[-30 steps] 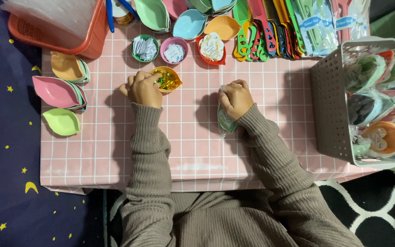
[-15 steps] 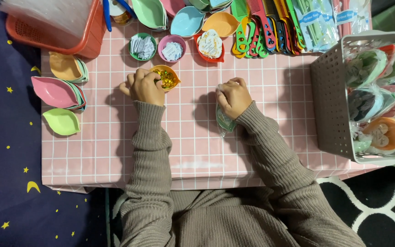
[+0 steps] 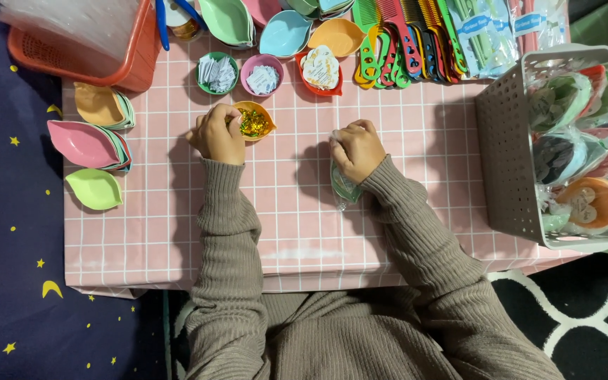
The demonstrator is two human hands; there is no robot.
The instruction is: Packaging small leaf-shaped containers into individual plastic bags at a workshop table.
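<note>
Seen from above: left hand (image 3: pixel 217 134) pinching with curled fingers at gold glitter in a small orange bowl (image 3: pixel 255 121) on the pink checked bench (image 3: pixel 283 232). Right hand (image 3: pixel 357 149), grip pressed together, pinching the top of a clear packet holding something green (image 3: pixel 343 187), lying on the bench just below that hand. Leaf-shaped dishes (image 3: pixel 87 144) stacked at the left edge; grey perforated basket (image 3: pixel 511 169) standing at the right.
</note>
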